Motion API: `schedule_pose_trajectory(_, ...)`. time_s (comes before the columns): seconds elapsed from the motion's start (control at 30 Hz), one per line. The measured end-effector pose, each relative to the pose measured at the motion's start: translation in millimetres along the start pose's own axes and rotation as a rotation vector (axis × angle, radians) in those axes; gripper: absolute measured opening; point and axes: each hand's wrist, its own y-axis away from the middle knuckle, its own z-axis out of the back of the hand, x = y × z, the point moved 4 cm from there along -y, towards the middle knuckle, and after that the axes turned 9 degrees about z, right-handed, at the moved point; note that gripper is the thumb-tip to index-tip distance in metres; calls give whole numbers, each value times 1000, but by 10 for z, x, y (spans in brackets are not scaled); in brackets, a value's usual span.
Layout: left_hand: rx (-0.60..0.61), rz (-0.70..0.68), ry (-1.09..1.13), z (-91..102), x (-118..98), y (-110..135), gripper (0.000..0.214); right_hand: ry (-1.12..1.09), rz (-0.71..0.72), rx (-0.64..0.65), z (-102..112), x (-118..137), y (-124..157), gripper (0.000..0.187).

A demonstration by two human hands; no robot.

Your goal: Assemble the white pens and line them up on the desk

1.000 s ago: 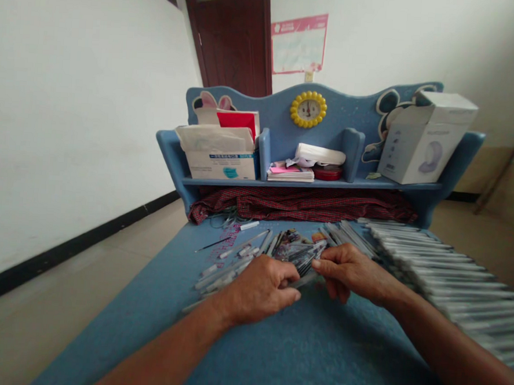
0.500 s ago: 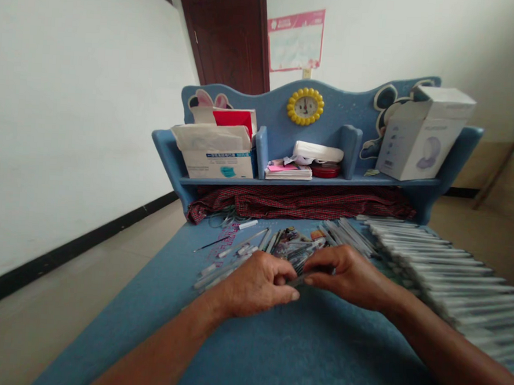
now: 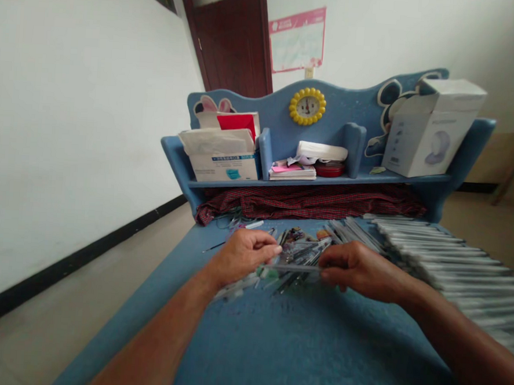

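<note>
A thin clear pen barrel (image 3: 298, 268) lies level between my hands, slightly blurred. My right hand (image 3: 348, 269) is closed, its thumb and fingers pinching the barrel's right end. My left hand (image 3: 247, 256) has thumb and forefinger pressed together, and the barrel's left end meets its lower fingers, which are partly hidden. Beneath and behind the barrel is a loose pile of pen parts (image 3: 305, 253), with dark thin pieces and clear ones. More clear parts (image 3: 236, 289) lie under my left wrist.
Many clear pens (image 3: 449, 256) lie in a long row on the right of the blue desk (image 3: 274, 344). Checked cloth (image 3: 300, 201) is bunched below the shelf. The shelf holds a mask box (image 3: 228, 166), a white carton (image 3: 435, 133) and a yellow-rimmed clock (image 3: 307, 106).
My hands have moved apart, the left one to the left and up, the right one slightly right. The clear barrel now shows stretched between them. The view has shifted a little.
</note>
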Motion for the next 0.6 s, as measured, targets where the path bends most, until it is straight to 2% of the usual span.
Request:
schedule_pose_trajectory(0.13,-177,27,-43,202,208,-99,19,-90,-74,-151,64,-92,4,18)
schedule_pose_trajectory(0.23,-254,50,-116,291,331,-128,17,-121,-77,-190,42,-127,-5,21)
schedule_pose_trajectory(0.3,-241,61,-223,319,373,-120,16,-124,-88,-185,15,-149,-10,22)
schedule_pose_trajectory(0.47,-86,49,-430,311,413,-62,10,-57,-115,-132,-39,-179,-13,23)
schedule_pose_trajectory(0.6,-168,90,-533,290,469,-90,14,11,-105,-100,-72,-164,-21,22)
